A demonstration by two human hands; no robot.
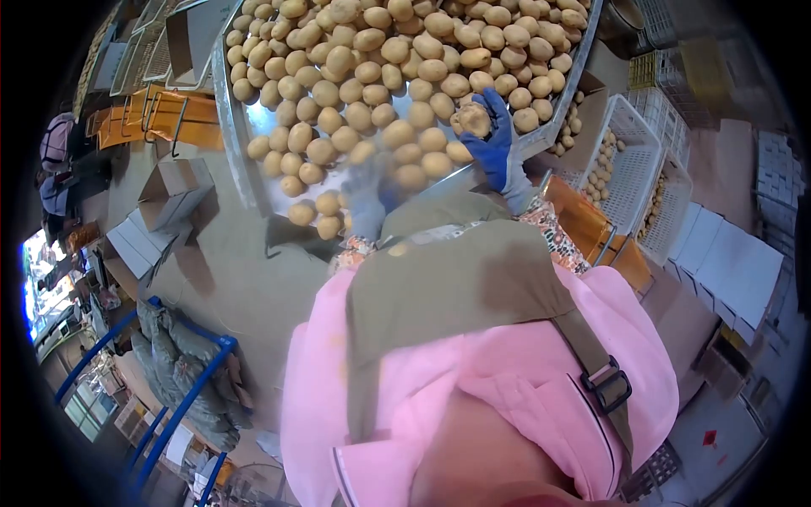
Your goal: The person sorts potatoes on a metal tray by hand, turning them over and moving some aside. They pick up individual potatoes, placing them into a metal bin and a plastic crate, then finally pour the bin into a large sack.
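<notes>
Many potatoes (346, 59) lie on a metal-edged sorting table (236, 160) in front of me. My right hand (497, 139), in a blue and grey glove, is at the table's near right part, its fingers curled round one rough, brownish potato (471, 121). Toward the near edge, left of centre, my left hand (368, 198) is smeared by motion beside several potatoes, and its fingers cannot be made out. Patterned sleeve cuffs show at both wrists.
White crates (629, 160) holding smaller potatoes stand at the right, near white boxes (726, 262). An open cardboard box (173, 190) and orange bags (182, 118) are on the left. A blue rail (186, 406) with a grey jacket stands lower left. People show at the far left.
</notes>
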